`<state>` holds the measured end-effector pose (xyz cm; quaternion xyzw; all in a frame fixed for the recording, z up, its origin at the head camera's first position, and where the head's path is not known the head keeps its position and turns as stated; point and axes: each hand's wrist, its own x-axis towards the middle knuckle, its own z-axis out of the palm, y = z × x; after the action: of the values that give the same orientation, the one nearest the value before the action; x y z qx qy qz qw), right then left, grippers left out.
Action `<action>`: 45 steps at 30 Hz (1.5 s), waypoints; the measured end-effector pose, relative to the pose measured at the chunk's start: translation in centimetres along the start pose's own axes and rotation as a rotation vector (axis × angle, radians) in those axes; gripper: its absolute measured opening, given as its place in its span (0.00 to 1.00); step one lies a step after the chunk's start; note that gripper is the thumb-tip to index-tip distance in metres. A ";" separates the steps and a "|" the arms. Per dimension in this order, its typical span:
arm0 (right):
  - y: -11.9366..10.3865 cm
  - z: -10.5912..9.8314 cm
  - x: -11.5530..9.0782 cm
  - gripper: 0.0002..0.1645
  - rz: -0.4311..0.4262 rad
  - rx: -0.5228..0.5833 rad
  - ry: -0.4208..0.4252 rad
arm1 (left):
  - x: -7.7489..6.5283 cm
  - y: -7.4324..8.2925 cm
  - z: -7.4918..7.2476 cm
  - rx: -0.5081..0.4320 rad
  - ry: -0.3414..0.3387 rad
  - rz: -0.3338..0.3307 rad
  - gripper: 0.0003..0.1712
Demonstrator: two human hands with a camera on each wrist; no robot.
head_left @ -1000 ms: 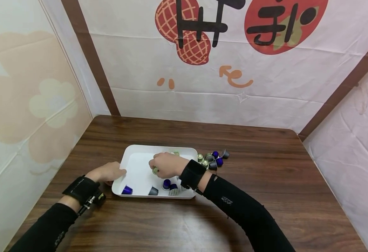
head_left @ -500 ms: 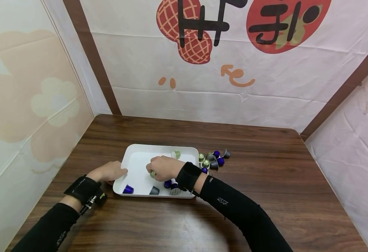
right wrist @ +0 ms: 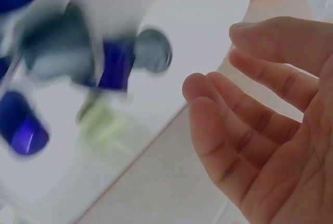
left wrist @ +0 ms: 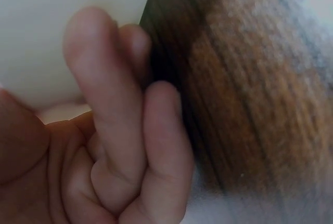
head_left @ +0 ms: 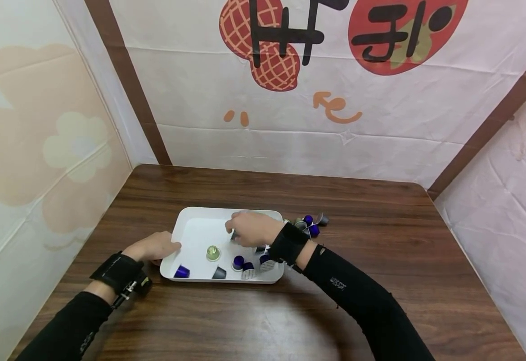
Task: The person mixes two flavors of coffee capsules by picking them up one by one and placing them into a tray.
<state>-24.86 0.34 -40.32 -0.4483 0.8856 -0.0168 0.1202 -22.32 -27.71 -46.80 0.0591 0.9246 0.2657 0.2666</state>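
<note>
My left hand [head_left: 157, 245] grips the left rim of a white tray [head_left: 191, 228], thumb on top; in the left wrist view its curled fingers [left wrist: 112, 99] lie under the tray's edge. My right hand [head_left: 254, 228] hovers over the tray's middle; in the right wrist view its fingers [right wrist: 208, 141] are loosely bent, apart from the thumb, with nothing between them. Close to its fingertips in the head view shows a dark grey coffee capsule [head_left: 234, 234]. Left of that a green coffee capsule [head_left: 213, 253] stands on the tray.
Along the tray's near side lie a blue capsule [head_left: 182, 272], a grey capsule [head_left: 219, 273] and several more blue ones. A pile of mixed capsules [head_left: 313, 230] sits on the wooden table [head_left: 371, 240] right of the tray. Fabric walls [head_left: 290, 150] stand behind and beside it.
My right hand has let go of the green capsule, which now stands on the tray, and has moved right and slightly away from me. My left hand has stayed at the tray's rim.
</note>
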 end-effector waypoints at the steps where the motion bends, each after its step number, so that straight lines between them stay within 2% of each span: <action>1: 0.6 -0.2 -0.5 0.17 0.011 0.004 0.011 | 0.0 0.0 0.0 0.000 0.000 0.002 0.17; 5: 3.4 -1.0 -2.6 0.16 0.061 0.056 0.045 | -0.1 0.0 -0.1 0.004 0.001 0.000 0.17; 15: 9.6 -1.8 -7.6 0.13 0.136 0.076 0.132 | -0.1 0.1 -0.1 -0.005 0.001 0.007 0.18; 22: 13.4 -1.0 -10.2 0.19 0.239 0.107 0.101 | -0.2 0.0 -0.1 -0.013 0.003 0.006 0.19; 30: 15.1 0.6 -12.2 0.19 0.291 0.107 0.063 | -0.1 -0.2 -0.1 -0.002 0.007 0.013 0.18; 32: 15.6 1.2 -12.3 0.20 0.305 0.114 0.051 | -0.1 -0.2 -0.1 -0.001 0.009 0.018 0.17; 39: 16.9 3.2 -12.4 0.19 0.262 0.060 0.055 | -0.3 -0.1 -0.1 -0.004 0.017 0.026 0.16; 45: 17.0 4.1 -12.3 0.17 0.293 0.113 -0.002 | -0.3 0.0 -0.1 -0.005 0.010 0.020 0.16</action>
<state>-30.37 20.68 -44.18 -0.3068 0.9391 -0.0485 0.1471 -22.14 -27.82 -46.63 0.0661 0.9246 0.2708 0.2595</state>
